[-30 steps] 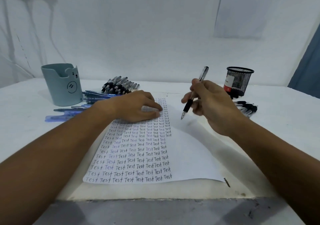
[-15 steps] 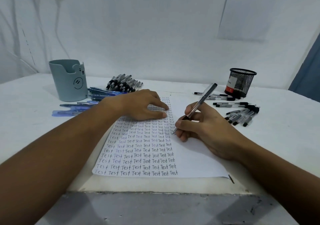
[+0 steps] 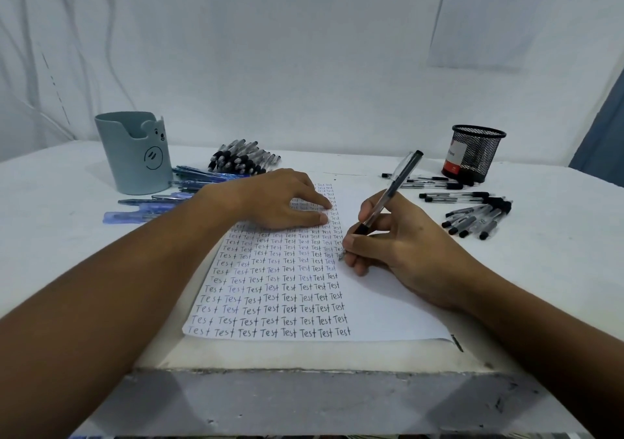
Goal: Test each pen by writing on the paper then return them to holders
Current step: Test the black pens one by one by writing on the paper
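On smooth paper point(image 3: 388, 290), slim pen point(image 3: 391, 190)

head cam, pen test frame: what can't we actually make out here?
- Pen tip: head view, hidden behind the right hand fingers, so contact with the paper is unconfirmed.
- Insides of the blue holder and mesh holder: walls block them.
- Wall sheet: top cut off by the frame, print too small.
- Top text rows: under the left hand.

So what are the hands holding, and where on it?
The right hand pinches a black pen low on its barrel, near the tip. The left hand holds nothing; it rests flat on the paper.
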